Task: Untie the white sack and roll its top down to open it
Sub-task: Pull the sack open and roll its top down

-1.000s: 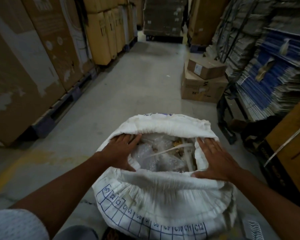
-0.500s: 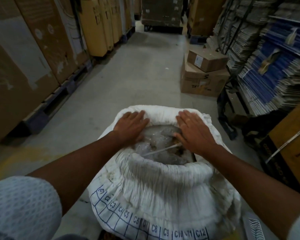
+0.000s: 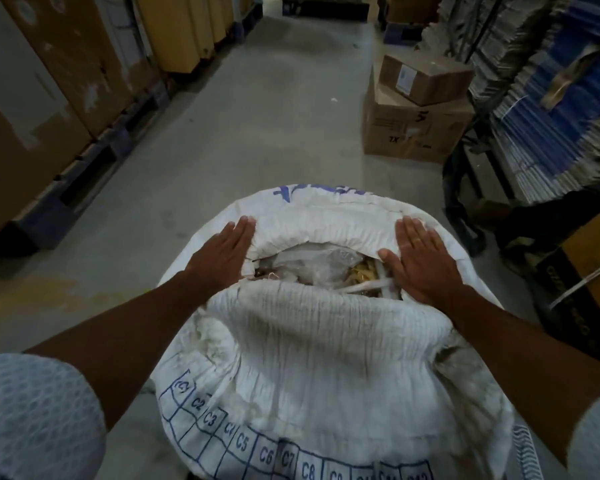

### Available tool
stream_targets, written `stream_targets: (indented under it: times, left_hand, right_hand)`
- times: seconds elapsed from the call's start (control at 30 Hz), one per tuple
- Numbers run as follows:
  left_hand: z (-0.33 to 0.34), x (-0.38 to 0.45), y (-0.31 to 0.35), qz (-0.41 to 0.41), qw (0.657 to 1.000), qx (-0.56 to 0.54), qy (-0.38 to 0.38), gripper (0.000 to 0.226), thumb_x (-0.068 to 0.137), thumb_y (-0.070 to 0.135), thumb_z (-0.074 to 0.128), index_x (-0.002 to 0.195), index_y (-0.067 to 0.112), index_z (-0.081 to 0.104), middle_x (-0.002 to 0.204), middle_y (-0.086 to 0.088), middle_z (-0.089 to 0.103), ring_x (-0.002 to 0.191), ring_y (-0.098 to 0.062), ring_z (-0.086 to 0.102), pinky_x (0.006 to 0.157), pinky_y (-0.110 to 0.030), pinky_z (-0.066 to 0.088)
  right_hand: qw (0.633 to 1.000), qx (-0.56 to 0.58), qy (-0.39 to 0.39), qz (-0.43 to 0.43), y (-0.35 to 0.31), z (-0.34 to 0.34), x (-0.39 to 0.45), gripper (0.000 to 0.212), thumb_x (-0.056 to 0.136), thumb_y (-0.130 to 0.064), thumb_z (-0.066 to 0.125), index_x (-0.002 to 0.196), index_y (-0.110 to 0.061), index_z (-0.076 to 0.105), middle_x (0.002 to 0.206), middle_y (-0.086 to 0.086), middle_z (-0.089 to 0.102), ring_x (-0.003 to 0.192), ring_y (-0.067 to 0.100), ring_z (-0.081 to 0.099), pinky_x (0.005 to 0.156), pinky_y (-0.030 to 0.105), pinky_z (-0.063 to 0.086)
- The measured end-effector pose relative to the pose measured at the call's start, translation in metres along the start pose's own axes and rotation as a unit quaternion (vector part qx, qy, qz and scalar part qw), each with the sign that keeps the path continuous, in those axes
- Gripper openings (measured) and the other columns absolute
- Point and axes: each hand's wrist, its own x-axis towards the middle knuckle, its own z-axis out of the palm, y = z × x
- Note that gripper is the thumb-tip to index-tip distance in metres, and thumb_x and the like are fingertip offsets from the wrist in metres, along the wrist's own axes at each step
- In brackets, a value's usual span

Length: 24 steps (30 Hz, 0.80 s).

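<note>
One white sack (image 3: 326,358); two hands: left hand (image 3: 222,256), right hand (image 3: 421,259); two stacked cardboard boxes (image 3: 418,109) on floor (image 3: 257,116).

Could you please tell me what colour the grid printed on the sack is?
Blue, on the white sack; the grid shows best in the head view.

Short pale textured sleeves (image 3: 32,417), bare forearms, a ring (image 3: 417,240) on one finger.

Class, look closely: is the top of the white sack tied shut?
No, the white sack gapes open between the left hand and right hand, showing its contents.
</note>
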Motion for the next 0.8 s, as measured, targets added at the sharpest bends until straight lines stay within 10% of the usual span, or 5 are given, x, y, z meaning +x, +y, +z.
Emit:
stream_targets:
  times: [0.13, 0.47, 0.57, 0.8]
  left_hand:
    - [-0.023, -0.003, 0.011, -0.012, 1.000, 0.004, 0.019, 0.133, 0.065, 0.098, 0.003, 0.158, 0.003, 0.013, 0.165, -0.020, 0.013, 0.152, -0.035, 0.016, 0.122, -0.051, 0.021]
    - [-0.085, -0.076, 0.094, 0.045, 0.999, 0.002, 0.002, 0.132, 0.064, 0.098, -0.003, 0.158, 0.005, 0.003, 0.167, -0.016, 0.002, 0.155, -0.026, 0.000, 0.126, -0.045, 0.004]
    - [-0.063, -0.101, 0.086, 0.028, 0.999, 0.020, -0.026, 0.140, 0.058, 0.105, 0.014, 0.159, 0.010, -0.004, 0.167, -0.015, -0.002, 0.155, -0.028, -0.003, 0.126, -0.046, 0.002]
    - [-0.030, -0.152, 0.059, 0.229, 0.963, 0.137, 0.041, 0.063, 0.100, 0.064, 0.035, 0.153, 0.030, 0.034, 0.155, -0.017, 0.042, 0.143, -0.037, 0.040, 0.114, -0.055, 0.035]
  right_hand:
    - [1.000, 0.012, 0.011, -0.004, -0.012, -0.022, 0.003, 0.100, 0.084, -0.073, -0.004, 0.156, -0.005, 0.010, 0.164, 0.015, 0.010, 0.153, 0.025, 0.006, 0.124, 0.041, 0.001]
    - [0.992, 0.088, 0.025, -0.087, -0.088, -0.095, -0.101, 0.102, 0.085, -0.081, 0.009, 0.157, -0.010, 0.002, 0.165, 0.008, -0.007, 0.149, 0.011, -0.016, 0.118, 0.027, -0.017]
    - [0.996, 0.015, 0.000, -0.093, -0.074, -0.080, -0.129, 0.123, 0.072, -0.096, 0.015, 0.157, -0.008, -0.003, 0.163, 0.011, -0.017, 0.149, 0.023, -0.024, 0.122, 0.046, -0.008]
    - [0.995, 0.047, -0.013, -0.092, -0.041, -0.068, -0.159, 0.113, 0.080, -0.090, 0.023, 0.157, -0.011, -0.003, 0.163, 0.012, -0.020, 0.151, 0.027, -0.018, 0.121, 0.051, -0.003]
